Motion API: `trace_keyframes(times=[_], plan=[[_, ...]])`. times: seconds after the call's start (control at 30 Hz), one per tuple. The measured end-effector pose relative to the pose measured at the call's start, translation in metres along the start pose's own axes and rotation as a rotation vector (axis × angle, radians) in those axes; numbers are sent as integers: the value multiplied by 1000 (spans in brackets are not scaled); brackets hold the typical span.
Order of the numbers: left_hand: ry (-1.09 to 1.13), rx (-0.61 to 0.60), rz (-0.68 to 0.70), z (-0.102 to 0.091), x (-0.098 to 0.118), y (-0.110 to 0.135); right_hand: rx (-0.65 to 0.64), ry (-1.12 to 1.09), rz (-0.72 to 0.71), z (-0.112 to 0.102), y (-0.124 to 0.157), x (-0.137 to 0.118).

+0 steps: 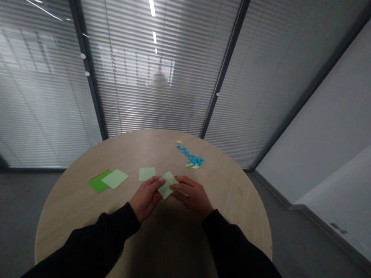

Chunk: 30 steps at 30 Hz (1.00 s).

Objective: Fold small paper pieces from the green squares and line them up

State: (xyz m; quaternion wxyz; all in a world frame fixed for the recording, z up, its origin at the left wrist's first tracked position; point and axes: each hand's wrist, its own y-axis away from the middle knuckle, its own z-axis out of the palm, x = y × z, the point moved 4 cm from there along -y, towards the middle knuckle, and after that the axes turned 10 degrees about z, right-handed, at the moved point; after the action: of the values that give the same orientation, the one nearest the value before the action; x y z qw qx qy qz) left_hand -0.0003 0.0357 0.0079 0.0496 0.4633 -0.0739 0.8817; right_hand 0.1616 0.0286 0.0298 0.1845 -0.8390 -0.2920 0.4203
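Note:
A pale green square of paper [167,185] is held up between both hands above the table, turned so that one corner points away from me. My left hand [147,195] pinches its left side, thumb on top. On the right side, my right hand [193,195] grips the same paper with its fingers over the edge. Just beyond my left hand lies a single pale green sheet [147,173]. Further left, a pale green stack of paper [115,178] overlaps a bright green stack [99,182], with a thin red-orange edge showing behind it.
Past my right hand, several small blue folded paper pieces [192,157] lie in a cluster, with pale green folded pieces [192,166] at its near end and a yellow one [179,142] at its far end. The round wooden table [232,188] stands before blinds-covered glass panels [162,108].

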Motion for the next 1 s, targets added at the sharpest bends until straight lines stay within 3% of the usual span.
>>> trace_keyframes(times=[0.13,0.27,0.4,0.53,0.7,0.9,1.0], plan=[[-10,42,19,-4,-2,-1,41,-20,9,-4,0,-5],[-33,90,32,-9,-3,-2,-42,95,-72,2,1,-6],[26,79,-1,-9,-5,-2,-74,178,-144,8,1,-3],[84,61,-8,-7,-4,-3,-27,120,-151,8,1,-4],[134,15,-4,2,-3,2,59,-42,-3,5,-1,-4],[37,-71,22,13,-1,8,97,-237,403,8,0,4],[3,-78,29,13,-2,8,105,-303,500,12,3,7]])
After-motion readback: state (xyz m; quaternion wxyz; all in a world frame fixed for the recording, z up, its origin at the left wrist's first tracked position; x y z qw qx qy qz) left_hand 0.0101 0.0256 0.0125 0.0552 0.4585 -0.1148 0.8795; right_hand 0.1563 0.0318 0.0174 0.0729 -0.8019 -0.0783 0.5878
